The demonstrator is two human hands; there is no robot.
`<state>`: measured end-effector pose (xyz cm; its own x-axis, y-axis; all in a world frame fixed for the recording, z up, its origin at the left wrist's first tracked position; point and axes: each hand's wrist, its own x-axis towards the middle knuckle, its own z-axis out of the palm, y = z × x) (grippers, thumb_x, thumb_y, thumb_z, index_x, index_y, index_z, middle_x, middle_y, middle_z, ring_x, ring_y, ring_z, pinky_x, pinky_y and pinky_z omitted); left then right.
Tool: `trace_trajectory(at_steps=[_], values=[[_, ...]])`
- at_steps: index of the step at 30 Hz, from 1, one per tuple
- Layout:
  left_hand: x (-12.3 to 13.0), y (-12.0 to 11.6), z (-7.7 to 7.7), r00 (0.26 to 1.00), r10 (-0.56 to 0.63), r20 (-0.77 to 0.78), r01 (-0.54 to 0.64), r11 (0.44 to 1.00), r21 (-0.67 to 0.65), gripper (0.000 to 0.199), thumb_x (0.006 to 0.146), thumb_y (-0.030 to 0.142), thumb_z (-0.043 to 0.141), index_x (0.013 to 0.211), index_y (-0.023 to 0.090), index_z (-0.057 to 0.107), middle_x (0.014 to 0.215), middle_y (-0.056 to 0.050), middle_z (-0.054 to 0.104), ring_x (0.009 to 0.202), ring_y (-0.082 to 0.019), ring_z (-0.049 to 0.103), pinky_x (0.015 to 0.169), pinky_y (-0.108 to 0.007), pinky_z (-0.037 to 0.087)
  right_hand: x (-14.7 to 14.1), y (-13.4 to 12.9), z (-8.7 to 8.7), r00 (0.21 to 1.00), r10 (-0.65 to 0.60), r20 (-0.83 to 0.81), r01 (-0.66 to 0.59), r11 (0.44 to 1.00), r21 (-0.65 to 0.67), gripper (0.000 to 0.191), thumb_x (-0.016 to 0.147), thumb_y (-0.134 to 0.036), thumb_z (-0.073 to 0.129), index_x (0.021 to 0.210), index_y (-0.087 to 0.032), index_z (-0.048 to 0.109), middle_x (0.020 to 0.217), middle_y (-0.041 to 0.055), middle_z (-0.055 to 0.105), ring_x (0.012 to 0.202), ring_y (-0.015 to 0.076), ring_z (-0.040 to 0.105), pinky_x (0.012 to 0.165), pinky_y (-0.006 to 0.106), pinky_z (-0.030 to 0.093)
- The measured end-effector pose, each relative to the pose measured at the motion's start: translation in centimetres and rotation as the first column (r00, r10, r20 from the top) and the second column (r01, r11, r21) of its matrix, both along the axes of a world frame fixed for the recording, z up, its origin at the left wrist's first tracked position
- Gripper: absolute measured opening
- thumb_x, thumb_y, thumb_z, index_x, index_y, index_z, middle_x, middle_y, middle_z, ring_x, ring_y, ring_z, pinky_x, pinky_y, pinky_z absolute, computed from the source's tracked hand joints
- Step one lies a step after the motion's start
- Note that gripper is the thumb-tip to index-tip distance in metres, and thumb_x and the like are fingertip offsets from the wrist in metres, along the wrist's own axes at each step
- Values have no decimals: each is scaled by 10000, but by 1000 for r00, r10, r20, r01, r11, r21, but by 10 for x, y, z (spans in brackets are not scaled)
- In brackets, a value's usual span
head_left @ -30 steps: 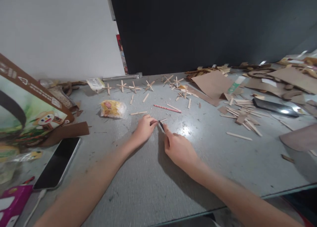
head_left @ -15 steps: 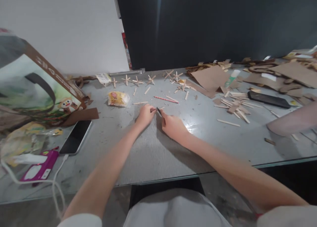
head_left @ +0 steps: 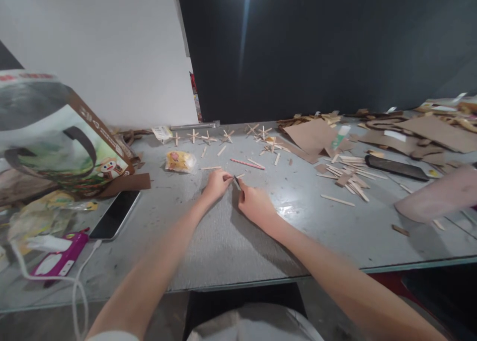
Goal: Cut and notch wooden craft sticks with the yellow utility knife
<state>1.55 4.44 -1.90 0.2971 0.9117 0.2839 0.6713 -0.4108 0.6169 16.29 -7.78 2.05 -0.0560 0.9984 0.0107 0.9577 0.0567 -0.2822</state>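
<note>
Left of the red-striped straw and nearer you, your left hand pinches a small piece, too blurred to identify; better to brace it against the tabletop, fingertips tucked back. Just nearer you than the straw's left end, a slim dark tool sits pinched in your right hand; short, light strokes should give most control.

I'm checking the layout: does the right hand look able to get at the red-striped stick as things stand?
Probably yes: the red-striped stick lies just beyond the right hand, with nothing tall between them, though the dark tool that hand holds might need setting down first.
</note>
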Motion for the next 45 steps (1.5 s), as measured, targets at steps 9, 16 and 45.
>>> trace_trajectory(at_steps=[9, 16, 45], values=[[4, -4, 2, 999, 32, -13, -32, 999, -25, 111, 873, 121, 750, 815, 179, 825, 848, -68, 786, 824, -211, 704, 821, -322, 519, 1, 3, -3, 1000, 2, -5, -2, 1000, 25, 616, 1032, -190, 387, 1646, -147, 400, 1051, 182, 802, 950, 311, 779, 799, 368, 522], [2, -8, 10, 999, 37, -7, -38, 998, -49, 82, 875, 149, 765, 850, 190, 832, 882, -75, 805, 852, -217, 729, 863, -346, 552, 7, -5, -7, 999, -26, -31, 28, 999, 45, 614, 1070, -204, 332, 1680, -143, 351, 1000, 154, 812, 911, 274, 778, 802, 339, 513], [4, -4, 5, 999, 22, 31, -20, 997, -75, 90, 880, 131, 761, 861, 175, 837, 878, -85, 805, 817, -219, 721, 804, -334, 529, 5, -4, -5, 995, -2, 100, 1, 1000, 9, 619, 1068, -241, 353, 1685, -187, 354, 1018, 179, 793, 923, 307, 776, 812, 385, 546]])
